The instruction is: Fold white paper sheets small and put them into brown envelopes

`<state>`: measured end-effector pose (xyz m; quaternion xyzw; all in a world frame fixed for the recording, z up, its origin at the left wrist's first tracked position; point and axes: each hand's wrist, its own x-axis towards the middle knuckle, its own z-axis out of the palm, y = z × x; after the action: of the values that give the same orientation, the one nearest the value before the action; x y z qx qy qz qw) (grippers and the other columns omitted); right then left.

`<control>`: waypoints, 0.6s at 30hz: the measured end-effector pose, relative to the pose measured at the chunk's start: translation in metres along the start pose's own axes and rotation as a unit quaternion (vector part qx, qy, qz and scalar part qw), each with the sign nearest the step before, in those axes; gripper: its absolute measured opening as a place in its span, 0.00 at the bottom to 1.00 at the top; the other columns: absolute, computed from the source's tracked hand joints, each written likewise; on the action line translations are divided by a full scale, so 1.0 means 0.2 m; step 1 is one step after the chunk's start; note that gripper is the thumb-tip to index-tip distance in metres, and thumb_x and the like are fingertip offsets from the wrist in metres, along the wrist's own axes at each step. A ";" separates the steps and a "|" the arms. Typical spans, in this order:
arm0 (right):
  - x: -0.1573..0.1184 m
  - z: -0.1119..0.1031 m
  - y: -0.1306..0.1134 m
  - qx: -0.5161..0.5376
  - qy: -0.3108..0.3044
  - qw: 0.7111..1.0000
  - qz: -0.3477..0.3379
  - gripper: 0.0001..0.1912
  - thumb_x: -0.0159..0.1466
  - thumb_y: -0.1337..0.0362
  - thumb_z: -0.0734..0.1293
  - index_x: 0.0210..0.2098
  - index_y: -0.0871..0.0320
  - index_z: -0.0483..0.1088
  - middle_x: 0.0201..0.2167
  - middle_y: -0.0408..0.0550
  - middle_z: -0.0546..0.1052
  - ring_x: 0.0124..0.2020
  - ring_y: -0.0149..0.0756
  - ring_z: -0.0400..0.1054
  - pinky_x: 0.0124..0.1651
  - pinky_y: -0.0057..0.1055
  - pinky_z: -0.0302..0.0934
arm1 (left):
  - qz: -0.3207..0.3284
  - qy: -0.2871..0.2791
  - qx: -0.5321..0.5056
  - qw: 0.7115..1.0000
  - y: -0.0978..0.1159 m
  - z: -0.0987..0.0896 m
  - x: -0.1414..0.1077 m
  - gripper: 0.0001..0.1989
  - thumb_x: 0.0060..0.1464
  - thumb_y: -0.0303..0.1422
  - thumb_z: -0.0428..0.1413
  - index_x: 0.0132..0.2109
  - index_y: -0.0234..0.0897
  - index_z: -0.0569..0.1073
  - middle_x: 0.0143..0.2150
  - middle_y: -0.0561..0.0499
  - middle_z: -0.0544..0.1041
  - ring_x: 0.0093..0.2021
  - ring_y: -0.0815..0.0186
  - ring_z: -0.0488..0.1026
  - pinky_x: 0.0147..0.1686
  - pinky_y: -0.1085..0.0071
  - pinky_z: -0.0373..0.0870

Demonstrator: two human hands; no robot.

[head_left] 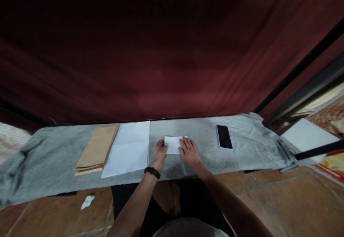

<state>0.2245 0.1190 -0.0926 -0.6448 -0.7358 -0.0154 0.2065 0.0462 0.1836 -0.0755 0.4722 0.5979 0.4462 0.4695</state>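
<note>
A small folded sheet of white paper lies on the grey cloth in front of me. My left hand is at its left edge, thumb on top and fingers curled at the edge, pinching it. Across the paper's right side, my right hand rests flat with its fingers spread, pressing on it. To the left of my left hand is a stack of large white sheets with a crease across the top one. Beyond that sits a pile of brown paper envelopes.
A smartphone with a dark screen lies right of my hands. Grey cloth covers the narrow bench, against a dark red panel. A white scrap is on the tiled floor. Printed boxes stand at far right.
</note>
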 end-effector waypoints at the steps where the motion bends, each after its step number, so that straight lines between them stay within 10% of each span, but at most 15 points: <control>1: 0.00 -0.01 -0.01 0.007 -0.002 1.000 -0.013 0.26 0.73 0.59 0.59 0.68 0.61 0.61 0.69 0.59 0.64 0.70 0.47 0.56 0.71 0.52 0.47 | -0.018 0.003 -0.023 1.000 0.01 -0.01 -0.01 0.22 0.46 0.32 0.59 0.50 0.32 0.75 0.30 0.51 0.78 0.30 0.62 0.76 0.33 0.66 0.71; 6: -0.01 -0.10 -0.04 0.049 -0.050 0.993 -0.096 0.31 0.71 0.59 0.62 0.71 0.57 0.56 0.70 0.54 0.62 0.70 0.44 0.57 0.73 0.49 0.44 | -0.083 -0.008 -0.098 0.992 0.09 -0.04 -0.05 0.24 0.44 0.36 0.64 0.50 0.33 0.75 0.30 0.51 0.79 0.28 0.65 0.75 0.29 0.70 0.70; 10: 0.05 -0.18 -0.07 0.182 -0.038 0.983 0.005 0.24 0.71 0.67 0.56 0.63 0.54 0.68 0.61 0.50 0.74 0.60 0.41 0.69 0.66 0.40 0.59 | -0.114 -0.026 -0.169 0.979 0.16 -0.05 -0.07 0.23 0.53 0.46 0.60 0.50 0.34 0.75 0.39 0.45 0.81 0.35 0.64 0.79 0.35 0.69 0.73; 18: 0.12 -0.18 -0.19 0.567 0.045 0.779 0.263 0.25 0.70 0.48 0.55 0.53 0.58 0.71 0.43 0.53 0.82 0.41 0.44 0.78 0.42 0.38 0.73 | -0.151 -0.117 -0.225 0.956 0.20 0.04 -0.20 0.26 0.45 0.42 0.66 0.51 0.37 0.75 0.44 0.45 0.82 0.39 0.62 0.79 0.35 0.69 0.74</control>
<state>0.1967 0.1251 -0.0433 -0.5788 -0.4031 0.4302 0.5635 0.0653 0.1509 -0.0322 0.3076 0.4874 0.4346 0.6921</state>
